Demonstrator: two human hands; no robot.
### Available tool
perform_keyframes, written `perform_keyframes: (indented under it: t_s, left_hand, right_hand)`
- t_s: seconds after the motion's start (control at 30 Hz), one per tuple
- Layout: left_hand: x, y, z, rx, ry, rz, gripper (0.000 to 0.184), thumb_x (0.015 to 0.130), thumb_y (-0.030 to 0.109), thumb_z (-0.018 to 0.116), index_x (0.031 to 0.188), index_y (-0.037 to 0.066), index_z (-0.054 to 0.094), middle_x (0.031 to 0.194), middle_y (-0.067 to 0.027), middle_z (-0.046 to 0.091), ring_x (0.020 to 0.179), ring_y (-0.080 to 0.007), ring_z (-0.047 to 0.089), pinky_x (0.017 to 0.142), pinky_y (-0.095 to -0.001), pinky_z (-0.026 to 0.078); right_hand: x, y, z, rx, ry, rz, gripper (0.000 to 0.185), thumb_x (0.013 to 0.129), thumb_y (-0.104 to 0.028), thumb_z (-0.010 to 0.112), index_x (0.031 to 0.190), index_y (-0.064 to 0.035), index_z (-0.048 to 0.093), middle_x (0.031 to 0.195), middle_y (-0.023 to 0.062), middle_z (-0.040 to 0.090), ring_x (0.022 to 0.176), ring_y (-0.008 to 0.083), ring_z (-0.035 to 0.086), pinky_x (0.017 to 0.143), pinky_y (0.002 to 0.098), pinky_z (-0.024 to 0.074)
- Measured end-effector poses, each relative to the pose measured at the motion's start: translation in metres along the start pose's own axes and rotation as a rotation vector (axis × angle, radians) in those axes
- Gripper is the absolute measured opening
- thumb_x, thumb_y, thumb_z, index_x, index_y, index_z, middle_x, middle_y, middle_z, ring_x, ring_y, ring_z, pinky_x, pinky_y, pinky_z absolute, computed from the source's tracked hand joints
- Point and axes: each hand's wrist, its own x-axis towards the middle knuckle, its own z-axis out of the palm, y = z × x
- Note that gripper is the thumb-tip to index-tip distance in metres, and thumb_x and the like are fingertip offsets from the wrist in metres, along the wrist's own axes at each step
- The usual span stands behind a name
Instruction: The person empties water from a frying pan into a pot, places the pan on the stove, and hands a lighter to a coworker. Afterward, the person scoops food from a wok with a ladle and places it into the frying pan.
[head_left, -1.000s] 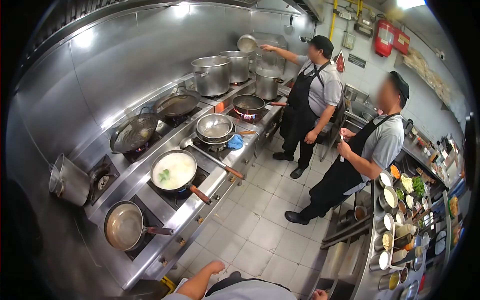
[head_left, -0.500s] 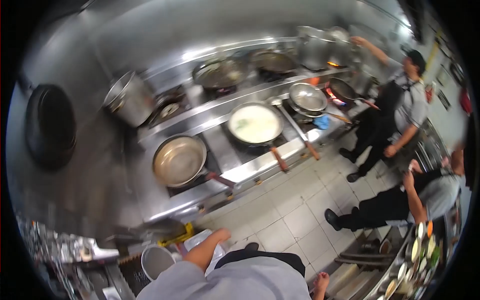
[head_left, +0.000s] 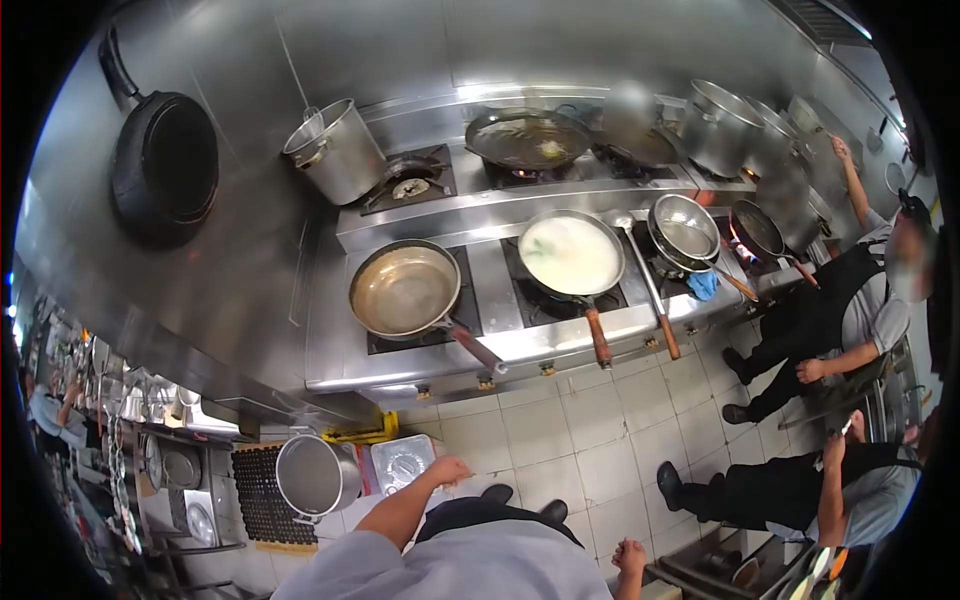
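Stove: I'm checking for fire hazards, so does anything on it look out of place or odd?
Yes: a blue cloth lies near the front edge of the stove, close to the flames under the frying pan. Cloth seems out of place that near fire.

Through the head camera I have the full pan (head_left: 588,299) on the stove (head_left: 495,285). Left of it sits another pan (head_left: 400,285); right of it, a ladle (head_left: 645,270), then a strainer (head_left: 686,228); behind it, a wok (head_left: 520,150). Before it, leftward, I see a tub (head_left: 403,460) and the left hand (head_left: 450,470); rightward, the right hand (head_left: 629,556).
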Motion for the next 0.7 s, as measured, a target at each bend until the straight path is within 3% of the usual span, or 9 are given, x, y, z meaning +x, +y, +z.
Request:
perform_keyframes:
  t_s: [0.1, 0.17, 0.23, 0.37, 0.43, 0.53, 0.6, 0.67, 0.7]
  left_hand:
    - [0.006, 0.048, -0.012, -0.658, 0.258, -0.185, 0.024, 0.083, 0.025, 0.057, 0.079, 0.002, 0.055, 0.068, -0.0082, 0.058, 0.053, -0.0175, 0.058, 0.045, -0.0289, 0.046]
    - [0.024, 0.062, -0.015, -0.961, 0.312, -0.066, 0.023, 0.084, 0.025, 0.055, 0.090, 0.003, 0.051, 0.075, -0.0087, 0.058, 0.057, -0.0183, 0.058, 0.047, -0.0284, 0.047]
    - [0.030, 0.094, -0.018, -0.850, 0.306, 0.044, 0.025, 0.085, 0.023, 0.054, 0.099, 0.003, 0.049, 0.079, -0.0079, 0.058, 0.062, -0.0175, 0.059, 0.051, -0.0286, 0.048]
    - [0.012, 0.162, 0.007, -0.835, 0.327, 0.078, 0.020, 0.080, 0.018, 0.056, 0.096, 0.007, 0.052, 0.072, -0.0058, 0.057, 0.060, -0.0129, 0.056, 0.051, -0.0275, 0.048]
    - [0.013, 0.164, 0.032, -0.578, 0.251, 0.099, 0.017, 0.081, 0.019, 0.055, 0.093, 0.007, 0.053, 0.069, -0.0038, 0.056, 0.063, -0.0124, 0.054, 0.054, -0.0279, 0.046]
    - [0.021, 0.104, 0.093, -0.107, 0.320, 0.380, 0.022, 0.081, 0.026, 0.054, 0.079, 0.004, 0.056, 0.066, -0.0054, 0.055, 0.060, -0.0150, 0.049, 0.057, -0.0326, 0.042]
    - [0.000, 0.066, 0.125, 0.264, -0.002, 0.305, 0.037, 0.081, 0.042, 0.052, 0.087, 0.006, 0.061, 0.085, -0.0113, 0.062, 0.079, -0.0225, 0.058, 0.071, -0.0369, 0.045]
    - [-0.013, 0.012, 0.160, 0.032, -0.018, 0.147, 0.047, 0.082, 0.050, 0.049, 0.095, 0.006, 0.062, 0.096, -0.0109, 0.063, 0.088, -0.0275, 0.058, 0.077, -0.0386, 0.045]
    - [-0.032, 0.025, 0.150, 0.050, -0.024, 0.061, 0.048, 0.082, 0.051, 0.050, 0.097, 0.007, 0.062, 0.098, -0.0084, 0.063, 0.087, -0.0255, 0.059, 0.077, -0.0370, 0.046]
  right_hand:
    - [0.000, -0.024, -0.005, -0.090, -0.031, 0.043, 0.023, 0.088, -0.027, 0.050, 0.079, -0.0066, 0.051, 0.059, 0.0033, 0.050, 0.042, 0.0136, 0.047, 0.039, 0.0274, 0.0418]
    - [0.007, -0.024, -0.023, -0.135, -0.130, 0.063, 0.020, 0.086, -0.024, 0.053, 0.084, -0.0047, 0.053, 0.062, 0.0053, 0.054, 0.045, 0.0148, 0.052, 0.041, 0.0276, 0.0457]
    - [0.014, -0.030, -0.043, -0.217, -0.156, 0.091, 0.019, 0.085, -0.023, 0.053, 0.085, -0.0043, 0.053, 0.063, 0.0059, 0.054, 0.045, 0.0150, 0.052, 0.041, 0.0281, 0.0459]
    - [0.037, -0.049, -0.078, -0.366, -0.177, 0.098, 0.017, 0.083, -0.019, 0.053, 0.089, -0.0031, 0.053, 0.065, 0.0078, 0.056, 0.045, 0.0157, 0.053, 0.040, 0.0293, 0.0464]
    - [0.053, -0.062, -0.090, -0.385, -0.174, 0.118, 0.017, 0.082, -0.018, 0.053, 0.091, -0.0029, 0.053, 0.065, 0.0082, 0.056, 0.045, 0.0156, 0.053, 0.040, 0.0295, 0.0463]
    - [0.077, -0.078, -0.104, -0.422, -0.165, 0.135, 0.018, 0.083, -0.018, 0.054, 0.092, -0.0029, 0.052, 0.065, 0.0080, 0.056, 0.045, 0.0152, 0.052, 0.039, 0.0294, 0.0462]
    - [0.093, -0.088, -0.107, -0.472, -0.165, 0.074, 0.018, 0.082, -0.018, 0.055, 0.092, -0.0028, 0.052, 0.065, 0.0080, 0.056, 0.045, 0.0145, 0.052, 0.039, 0.0287, 0.0456]
    - [0.098, -0.103, -0.096, -0.461, -0.171, 0.064, 0.018, 0.083, -0.020, 0.055, 0.091, -0.0037, 0.052, 0.066, 0.0076, 0.056, 0.047, 0.0146, 0.053, 0.040, 0.0290, 0.0457]
    - [0.100, -0.112, -0.088, -0.455, -0.184, 0.053, 0.018, 0.083, -0.021, 0.055, 0.091, -0.0046, 0.053, 0.067, 0.0072, 0.056, 0.049, 0.0147, 0.053, 0.042, 0.0292, 0.0459]
